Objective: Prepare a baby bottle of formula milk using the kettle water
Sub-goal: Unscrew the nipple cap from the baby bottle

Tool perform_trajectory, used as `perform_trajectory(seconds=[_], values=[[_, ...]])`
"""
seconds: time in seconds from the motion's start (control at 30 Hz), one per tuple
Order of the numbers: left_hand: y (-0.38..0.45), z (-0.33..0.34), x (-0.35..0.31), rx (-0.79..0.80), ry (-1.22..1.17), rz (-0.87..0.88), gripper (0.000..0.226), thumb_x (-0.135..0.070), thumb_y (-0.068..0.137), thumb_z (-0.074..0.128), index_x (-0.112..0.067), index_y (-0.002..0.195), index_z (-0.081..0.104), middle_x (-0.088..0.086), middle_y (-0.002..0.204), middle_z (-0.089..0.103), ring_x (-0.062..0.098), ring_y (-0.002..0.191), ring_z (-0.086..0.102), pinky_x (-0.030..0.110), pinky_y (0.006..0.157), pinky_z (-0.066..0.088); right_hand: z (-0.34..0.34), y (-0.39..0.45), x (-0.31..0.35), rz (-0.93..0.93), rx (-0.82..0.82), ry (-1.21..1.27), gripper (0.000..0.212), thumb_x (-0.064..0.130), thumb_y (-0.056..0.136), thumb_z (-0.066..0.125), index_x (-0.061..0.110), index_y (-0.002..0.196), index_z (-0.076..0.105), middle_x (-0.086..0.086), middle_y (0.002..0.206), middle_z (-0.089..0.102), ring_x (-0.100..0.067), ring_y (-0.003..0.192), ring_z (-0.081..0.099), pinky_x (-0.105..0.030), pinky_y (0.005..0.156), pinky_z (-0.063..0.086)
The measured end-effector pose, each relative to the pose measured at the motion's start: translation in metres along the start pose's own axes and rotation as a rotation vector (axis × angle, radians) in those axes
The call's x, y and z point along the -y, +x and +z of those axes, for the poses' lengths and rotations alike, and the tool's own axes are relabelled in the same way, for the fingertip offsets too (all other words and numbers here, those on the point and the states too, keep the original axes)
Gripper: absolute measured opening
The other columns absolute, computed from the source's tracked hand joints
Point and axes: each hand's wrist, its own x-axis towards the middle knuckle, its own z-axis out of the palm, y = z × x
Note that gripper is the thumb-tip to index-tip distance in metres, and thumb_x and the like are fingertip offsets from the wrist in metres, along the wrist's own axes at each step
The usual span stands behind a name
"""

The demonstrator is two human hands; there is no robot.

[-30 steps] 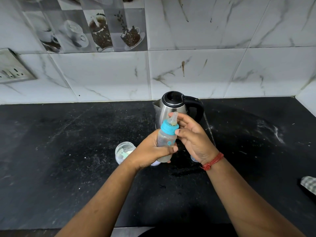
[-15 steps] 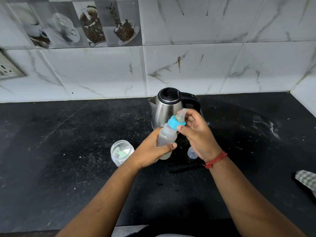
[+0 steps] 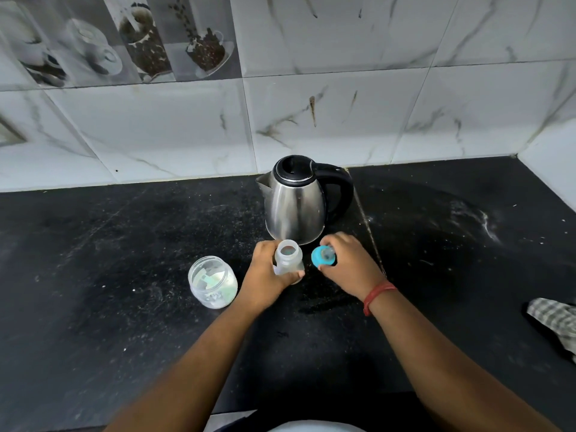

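A clear baby bottle (image 3: pixel 288 258) stands upright on the black counter with its mouth uncovered. My left hand (image 3: pixel 265 274) grips its body from the left. Just to the right, my right hand (image 3: pixel 349 261) holds the blue teat cap (image 3: pixel 324 256), low above the counter and apart from the bottle. A steel kettle (image 3: pixel 296 202) with a black lid and handle stands right behind both hands, spout pointing left. An open clear jar (image 3: pixel 213 282) with a pale scoop and some powder inside sits left of my left hand.
A checked cloth (image 3: pixel 554 322) lies at the right edge of the black counter (image 3: pixel 93 275). Marble wall tiles rise directly behind the kettle. White powder smears mark the counter at the far right.
My right hand has taken the blue teat cap off the bottle and carried it down to the right. The bottle has come down onto the counter, still in my left hand.
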Motion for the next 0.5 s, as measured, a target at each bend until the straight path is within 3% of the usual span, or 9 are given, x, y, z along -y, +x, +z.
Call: perform_trajectory(seconds=[0.13, 0.23, 0.3, 0.4, 0.5], values=[[0.002, 0.009, 0.006, 0.018, 0.053, -0.058, 0.052, -0.026, 0.071, 0.087, -0.046, 0.107, 0.055, -0.016, 0.112, 0.064, 0.001, 0.106, 0.062, 0.030, 0.092, 0.051, 0.025, 0.006, -0.012, -0.041, 0.160, -0.323, 0.044, 0.030, 0.080, 0.077, 0.021, 0.120, 0.062, 0.001, 0.118, 0.060, -0.023, 0.118, 0.052, -0.042, 0.119, 0.026], [0.006, 0.014, 0.011, 0.047, 0.139, -0.072, 0.055, -0.047, 0.060, 0.078, -0.047, 0.109, 0.052, -0.020, 0.105, 0.066, 0.013, 0.106, 0.062, 0.046, 0.095, 0.052, 0.036, 0.009, -0.015, -0.039, 0.240, -0.452, 0.041, 0.033, 0.083, 0.073, 0.023, 0.120, 0.059, 0.002, 0.120, 0.058, -0.025, 0.122, 0.049, -0.051, 0.124, 0.016], [0.008, 0.017, 0.013, 0.051, 0.180, -0.059, 0.054, -0.047, 0.062, 0.077, -0.040, 0.109, 0.052, -0.021, 0.103, 0.064, 0.016, 0.107, 0.058, 0.050, 0.101, 0.048, 0.039, 0.009, -0.016, -0.036, 0.269, -0.494, 0.041, 0.033, 0.083, 0.073, 0.023, 0.121, 0.058, 0.002, 0.121, 0.058, -0.026, 0.124, 0.048, -0.055, 0.124, 0.013], [0.008, 0.020, 0.016, 0.057, 0.204, -0.045, 0.049, -0.031, 0.072, 0.084, -0.029, 0.111, 0.054, -0.022, 0.100, 0.060, 0.008, 0.100, 0.055, 0.049, 0.108, 0.041, 0.042, 0.009, -0.016, -0.038, 0.306, -0.553, 0.045, 0.033, 0.085, 0.072, 0.023, 0.127, 0.057, 0.002, 0.127, 0.057, -0.025, 0.128, 0.045, -0.059, 0.124, 0.010], [0.008, 0.020, 0.021, 0.063, 0.213, -0.077, 0.051, -0.025, 0.075, 0.085, -0.029, 0.114, 0.052, -0.018, 0.103, 0.061, 0.014, 0.104, 0.058, 0.043, 0.101, 0.046, 0.043, 0.007, -0.017, -0.034, 0.328, -0.571, 0.052, 0.034, 0.086, 0.072, 0.022, 0.133, 0.054, 0.002, 0.132, 0.057, -0.025, 0.131, 0.044, -0.060, 0.124, 0.008]])
